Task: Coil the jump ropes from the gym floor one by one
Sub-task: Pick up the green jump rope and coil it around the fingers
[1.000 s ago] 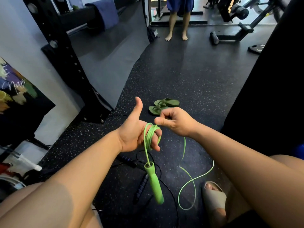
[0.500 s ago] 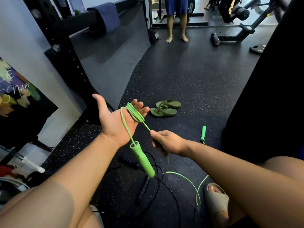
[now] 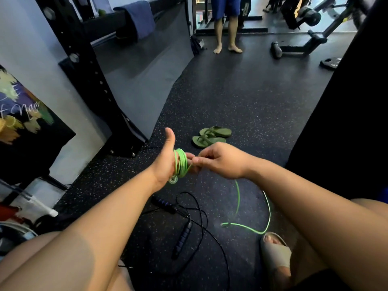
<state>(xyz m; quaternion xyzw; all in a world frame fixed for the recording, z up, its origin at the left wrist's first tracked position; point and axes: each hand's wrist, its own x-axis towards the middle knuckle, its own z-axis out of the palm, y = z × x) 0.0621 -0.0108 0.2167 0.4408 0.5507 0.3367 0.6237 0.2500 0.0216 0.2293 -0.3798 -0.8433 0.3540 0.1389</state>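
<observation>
The green jump rope [image 3: 181, 164] is now wound in a thicker bundle round the fingers of your left hand [image 3: 164, 164], thumb up; whether those fingers curl is hidden. Your right hand [image 3: 220, 161], lower half a second ago, has come up just beside the left hand, pinching the cord. One more turn is on. A loose tail [image 3: 237, 196] still trails below the left hand, so keep winding.

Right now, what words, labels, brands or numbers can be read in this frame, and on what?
"Nav" or "Now", loose painted lettering, uncertain: on the painted board at the left wall.
Pale markings on the weight plate: too small to read.
No text visible on the green jump rope, black jump rope or green sandals.
</observation>
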